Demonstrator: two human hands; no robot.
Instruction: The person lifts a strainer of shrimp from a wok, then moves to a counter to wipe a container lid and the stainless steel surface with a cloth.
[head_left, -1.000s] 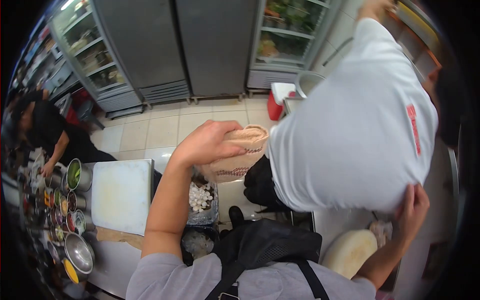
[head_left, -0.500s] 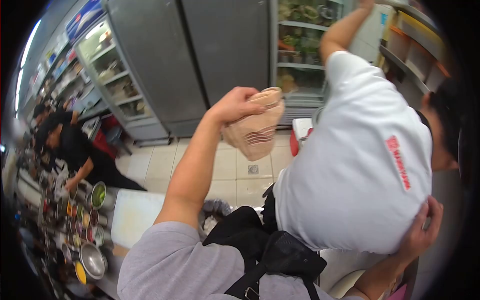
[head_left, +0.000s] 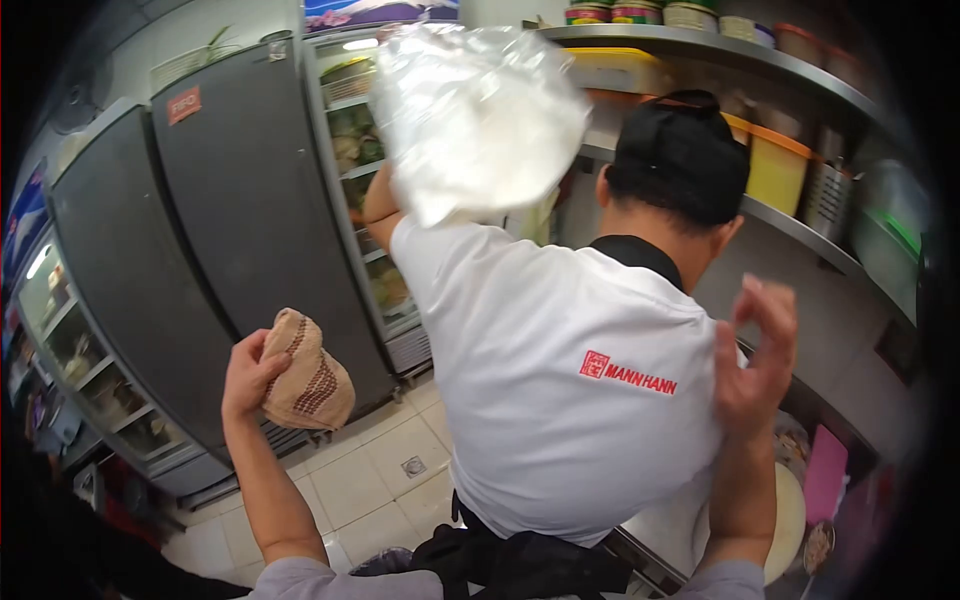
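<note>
The left hand [head_left: 250, 375] stays clamped on the folded brown cloth [head_left: 305, 375], now swung down beside the fridge doors [head_left: 240, 220], while the right hand [head_left: 755, 350] has let go of the co-worker's white shirt [head_left: 560, 390] and hangs open as that co-worker lifts a clear plastic bag [head_left: 475, 115] overhead.

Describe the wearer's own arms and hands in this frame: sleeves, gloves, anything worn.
Both forearms are bare, with no gloves on the left hand or the right hand. No watch, ring or wristband shows on either. Grey short sleeves show at the bottom edge of the head view, ending above the elbows. No markings are visible on the sleeves.
</note>
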